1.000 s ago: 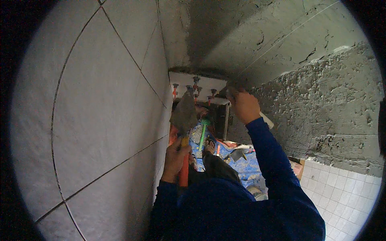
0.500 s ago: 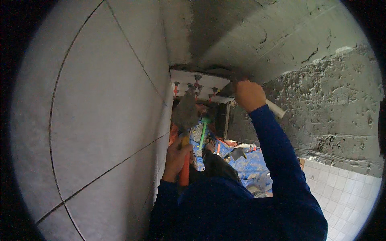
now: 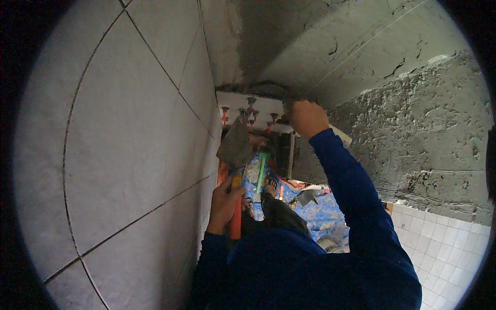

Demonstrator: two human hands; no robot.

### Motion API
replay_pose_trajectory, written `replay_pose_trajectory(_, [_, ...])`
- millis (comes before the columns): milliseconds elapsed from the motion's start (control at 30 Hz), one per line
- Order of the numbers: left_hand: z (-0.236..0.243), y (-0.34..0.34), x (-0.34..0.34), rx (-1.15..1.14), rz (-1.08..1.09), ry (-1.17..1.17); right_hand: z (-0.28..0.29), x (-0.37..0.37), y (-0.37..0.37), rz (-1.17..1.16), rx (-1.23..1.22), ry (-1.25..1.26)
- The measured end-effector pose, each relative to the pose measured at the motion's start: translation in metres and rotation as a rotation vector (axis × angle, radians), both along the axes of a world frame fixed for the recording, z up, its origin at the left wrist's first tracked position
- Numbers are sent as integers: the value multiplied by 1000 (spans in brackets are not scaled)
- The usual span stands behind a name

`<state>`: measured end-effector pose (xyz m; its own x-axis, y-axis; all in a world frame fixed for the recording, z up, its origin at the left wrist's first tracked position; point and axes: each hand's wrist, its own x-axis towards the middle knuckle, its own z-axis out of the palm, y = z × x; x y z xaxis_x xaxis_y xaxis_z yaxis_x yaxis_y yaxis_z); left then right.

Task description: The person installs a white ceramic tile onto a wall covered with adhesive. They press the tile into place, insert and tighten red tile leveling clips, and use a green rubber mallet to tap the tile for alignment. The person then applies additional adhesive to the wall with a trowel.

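My left hand [image 3: 223,205], low beside the large grey wall tiles [image 3: 134,144], is closed round the orange and yellow handle of a pointing trowel [image 3: 235,142]. Its grey blade points away from me. Ahead and to the right, my right hand [image 3: 308,119] grips a tool with a pale handle [image 3: 341,135]; its working end is hidden by the hand and shadow. This hand is close to the right end of a pale tile [image 3: 266,106] fitted with several red and black levelling clips, where the tile meets the rough cement wall [image 3: 356,51].
Below lies a blue sheet [image 3: 325,217] spattered with mortar, with a green-handled mallet [image 3: 261,173] and a dark-bladed tool [image 3: 305,198] on it. My foot [image 3: 270,187] stands there too. A bucket [image 3: 330,245] is near my body. Small white tiles [image 3: 434,237] cover the lower right.
My right hand has moved a little left along the pale tile with its tool. The trowel in my left hand has turned slightly, showing its blade more broadly.
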<state>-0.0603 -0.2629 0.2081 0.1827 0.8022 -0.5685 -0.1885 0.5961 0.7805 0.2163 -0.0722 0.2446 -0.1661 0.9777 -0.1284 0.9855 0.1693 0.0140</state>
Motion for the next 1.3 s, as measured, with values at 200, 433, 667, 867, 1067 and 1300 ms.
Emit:
replay_pose_trajectory(200, [1,-2,2,22,-24,45,-19,10,0,-20,17,12])
replay_pose_trajectory(433, [0,-1,-2,3,-79,50,-10,2,6,-16,13,-58])
replay_pose_trajectory(667, [-3,-3,-1,-50,-5,31,29,-6,-13,35,95,-80])
replay_pose_trajectory(867, [-4,-1,-4,10,-47,26,-2,-14,8,22,49,28])
replay_pose_trajectory(1067, [-7,-2,-1,8,-51,43,-20,-18,17,3,-33,101])
replay_pose_trajectory(1300, [-1,-1,-5,-20,-21,0,-4,-11,13,51,-67,-32])
